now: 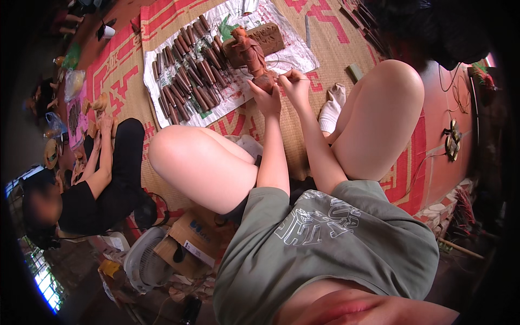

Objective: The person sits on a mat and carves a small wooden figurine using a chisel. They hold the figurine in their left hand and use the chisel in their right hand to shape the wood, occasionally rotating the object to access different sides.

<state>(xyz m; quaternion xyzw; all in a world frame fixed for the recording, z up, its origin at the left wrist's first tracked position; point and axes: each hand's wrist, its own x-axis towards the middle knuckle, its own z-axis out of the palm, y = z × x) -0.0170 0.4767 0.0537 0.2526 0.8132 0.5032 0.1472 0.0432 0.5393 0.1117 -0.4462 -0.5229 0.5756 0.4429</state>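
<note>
A reddish-brown carved figurine (251,53) stands tilted before me, above the edge of a white sheet (233,105). My left hand (266,99) is closed around its base from the near side. Close by on the right, my right hand (295,86) pinches a thin tool, mostly hidden by the fingers, with its tip at the base. Behind the figurine lies a brown carved block (268,39). Rows of carving chisels (187,73) with dark wooden handles cover the sheet's left part.
A red-patterned straw mat (122,65) lies under everything. At left, another person (86,200) handles a light wooden carving (99,103). A fan (143,260) and a cardboard box (189,241) are behind my left side. More dark tools (362,21) lie at the far right.
</note>
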